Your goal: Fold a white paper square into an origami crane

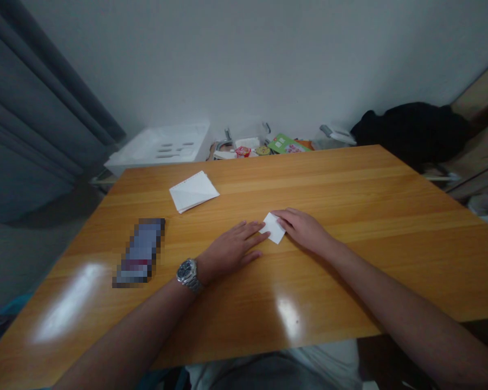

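Note:
A small folded piece of white paper (275, 229) lies on the wooden table in front of me, its corners making a diamond shape. My left hand (236, 245) rests flat with its fingers stretched out, and two fingertips press the paper's left edge. A silver watch (188, 272) is on that wrist. From the other side, my right hand (305, 228) has its fingers closed on the paper's upper right edge. Those fingers partly hide the paper there.
A stack of white paper sheets (193, 192) lies farther back on the table (370, 211). To the left is a phone (141, 252), blurred out. Beyond the far edge stand a white foam tray (146, 145), a green booklet (285, 144) and a black cloth (410, 130).

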### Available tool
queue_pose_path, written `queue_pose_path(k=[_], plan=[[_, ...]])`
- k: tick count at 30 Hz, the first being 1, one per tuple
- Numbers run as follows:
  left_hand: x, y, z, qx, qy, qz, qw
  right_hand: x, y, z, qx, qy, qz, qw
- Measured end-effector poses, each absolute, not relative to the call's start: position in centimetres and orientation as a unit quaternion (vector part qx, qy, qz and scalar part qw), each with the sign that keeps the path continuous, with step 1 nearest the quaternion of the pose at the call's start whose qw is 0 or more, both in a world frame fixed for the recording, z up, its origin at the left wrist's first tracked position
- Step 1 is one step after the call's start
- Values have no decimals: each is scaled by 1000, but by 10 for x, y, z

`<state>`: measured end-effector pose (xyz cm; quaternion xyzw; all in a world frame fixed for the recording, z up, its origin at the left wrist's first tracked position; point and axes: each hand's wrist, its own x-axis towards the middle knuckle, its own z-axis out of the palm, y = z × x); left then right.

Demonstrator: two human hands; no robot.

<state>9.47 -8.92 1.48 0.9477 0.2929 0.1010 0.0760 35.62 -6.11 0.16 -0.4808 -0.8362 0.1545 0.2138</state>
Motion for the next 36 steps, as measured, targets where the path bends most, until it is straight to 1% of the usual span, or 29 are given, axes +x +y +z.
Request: queue_pose_path(k=[5, 10, 18, 28, 33, 36], plan=[[100, -94, 12, 915, 389, 109, 15, 354, -66, 14, -499, -843, 40, 195], [103, -96, 15, 899, 421, 120, 5, 349, -75, 16, -407, -902, 54, 135], [97, -95, 18, 902, 418, 99, 32, 353, -79, 8, -385, -916, 73, 81], [94, -94, 16, 896, 430, 94, 53, 370, -74, 4, -373, -920, 95, 73], [93, -89, 18, 900, 413, 124, 69, 373, -74, 6, -380, -917, 95, 77], [89, -82, 19, 906, 388, 144, 87, 372, -73, 6, -376, -916, 99, 94]])
